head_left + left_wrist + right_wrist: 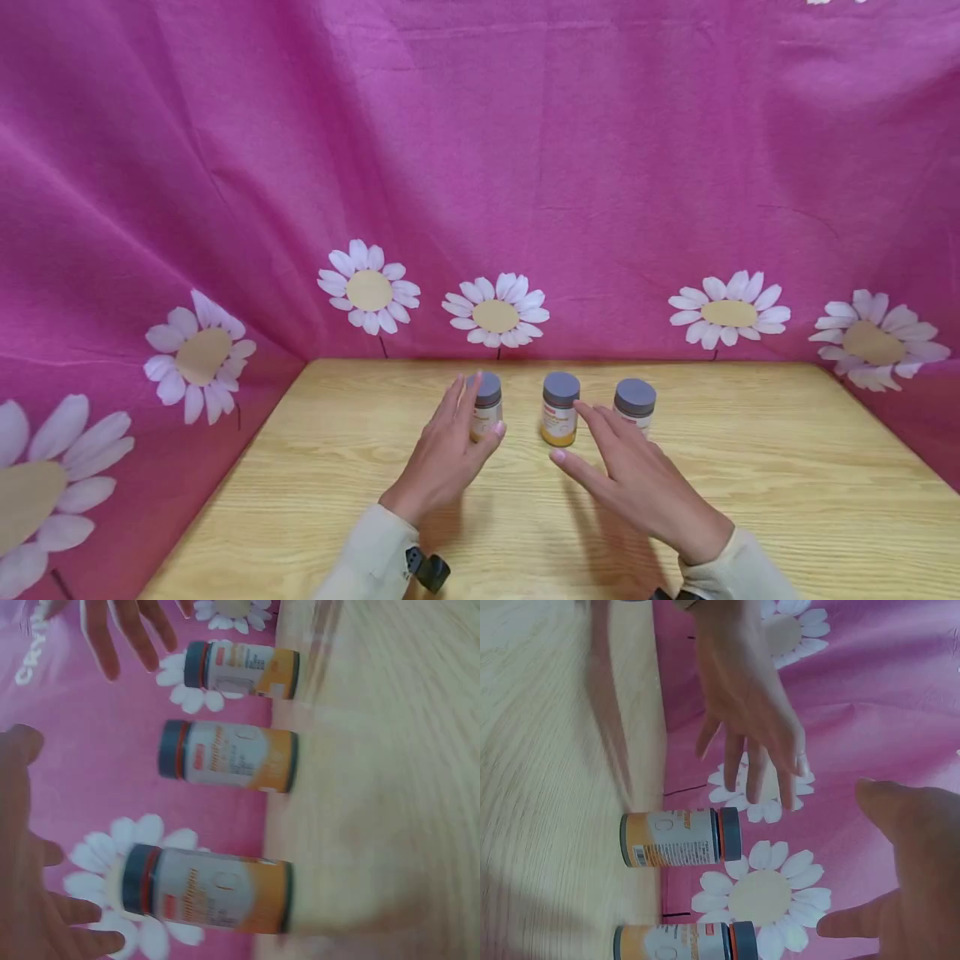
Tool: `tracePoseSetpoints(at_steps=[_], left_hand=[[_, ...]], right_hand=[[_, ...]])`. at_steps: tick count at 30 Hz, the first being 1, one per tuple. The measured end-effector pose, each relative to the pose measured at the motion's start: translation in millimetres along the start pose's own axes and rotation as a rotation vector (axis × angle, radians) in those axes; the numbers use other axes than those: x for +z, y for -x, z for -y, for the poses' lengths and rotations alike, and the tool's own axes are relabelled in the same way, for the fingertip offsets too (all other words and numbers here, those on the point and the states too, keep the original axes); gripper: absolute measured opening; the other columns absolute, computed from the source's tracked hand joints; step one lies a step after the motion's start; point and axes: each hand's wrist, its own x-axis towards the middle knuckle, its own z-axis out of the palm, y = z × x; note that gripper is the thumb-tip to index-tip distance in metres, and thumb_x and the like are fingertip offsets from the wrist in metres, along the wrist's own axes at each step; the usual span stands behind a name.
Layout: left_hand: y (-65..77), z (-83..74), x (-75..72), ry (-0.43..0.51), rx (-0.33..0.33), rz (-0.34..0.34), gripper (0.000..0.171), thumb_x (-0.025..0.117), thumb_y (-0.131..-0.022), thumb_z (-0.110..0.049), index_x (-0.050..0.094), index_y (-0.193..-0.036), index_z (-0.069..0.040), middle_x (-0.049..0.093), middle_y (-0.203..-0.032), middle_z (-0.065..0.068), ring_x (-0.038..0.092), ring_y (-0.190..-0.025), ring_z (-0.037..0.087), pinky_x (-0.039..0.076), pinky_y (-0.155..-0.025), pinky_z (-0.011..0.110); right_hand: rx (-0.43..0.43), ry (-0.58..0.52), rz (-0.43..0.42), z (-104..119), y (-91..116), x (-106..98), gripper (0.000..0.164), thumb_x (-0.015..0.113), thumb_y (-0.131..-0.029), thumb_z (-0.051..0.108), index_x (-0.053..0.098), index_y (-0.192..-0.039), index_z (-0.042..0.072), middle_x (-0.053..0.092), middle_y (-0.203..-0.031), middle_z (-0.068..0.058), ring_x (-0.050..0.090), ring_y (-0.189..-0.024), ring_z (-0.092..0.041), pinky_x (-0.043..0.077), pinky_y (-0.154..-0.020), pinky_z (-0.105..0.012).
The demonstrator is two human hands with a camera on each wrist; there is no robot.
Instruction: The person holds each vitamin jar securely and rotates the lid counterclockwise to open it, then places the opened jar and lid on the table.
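Note:
Three small supplement bottles with dark grey lids and white-and-orange labels stand upright in a row on the table. My left hand (442, 450) is in front of the left bottle (491, 414), partly covering it, with fingers extended and thumb apart. The middle bottle (559, 417) stands between the hands. My right hand (645, 483), fingers spread and holding nothing, is just in front of the right bottle (635, 398) and hides its lower part. In the left wrist view all three bottles show, with a gap between the left hand (37, 885) and the nearest bottle (217, 891).
The bottles stand on a light wood-grain table (300, 500). Behind it and at its sides hangs a magenta cloth (600, 167) printed with white daisies. Dark straps with a small black device (429, 571) sit at the sleeve cuffs.

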Motion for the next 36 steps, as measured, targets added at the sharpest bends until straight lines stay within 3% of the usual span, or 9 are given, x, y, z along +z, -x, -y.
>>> tracePoseSetpoints(at_steps=[7,15,26,36], left_hand=[[-9.8,22.9,19.6,0.281,-0.112,-0.019,0.086,0.054,-0.094,-0.051,-0.004,-0.154,-0.032,0.011,-0.16,0.003,0.019,-0.144,0.027,0.024,-0.109,0.058],[-26.0,34.4,42.6,0.417,-0.158,-0.089,0.093,0.064,-0.091,-0.043,0.003,-0.155,-0.018,0.026,-0.154,0.018,0.029,-0.14,0.033,0.024,-0.109,0.056],[-37.0,50.1,60.7,0.498,-0.16,-0.172,0.086,0.071,-0.088,-0.033,0.017,-0.153,-0.016,0.048,-0.138,0.022,0.05,-0.124,0.038,0.039,-0.102,0.05],[-36.8,58.8,67.3,0.505,-0.153,-0.189,0.078,0.075,-0.085,-0.027,0.03,-0.148,-0.018,0.054,-0.131,0.018,0.056,-0.117,0.034,0.043,-0.098,0.049]], right_hand=[[-0.007,-0.096,0.033,4,-20,15,0.082,0.05,-0.088,0.067,0.039,-0.146,0.01,0.046,-0.144,-0.009,0.042,-0.132,-0.032,0.036,-0.101,-0.056],[0.033,-0.179,0.111,3,-39,33,0.085,0.051,-0.088,0.068,0.035,-0.148,0.011,0.041,-0.148,-0.012,0.036,-0.136,-0.033,0.032,-0.104,-0.056],[0.021,-0.218,0.12,2,-54,51,0.086,0.06,-0.086,0.061,0.035,-0.147,0.006,0.045,-0.143,-0.018,0.04,-0.132,-0.034,0.036,-0.102,-0.054],[0.026,-0.223,0.134,-5,-54,55,0.086,0.067,-0.083,0.057,0.035,-0.147,0.008,0.046,-0.142,-0.017,0.043,-0.131,-0.034,0.037,-0.102,-0.052]])
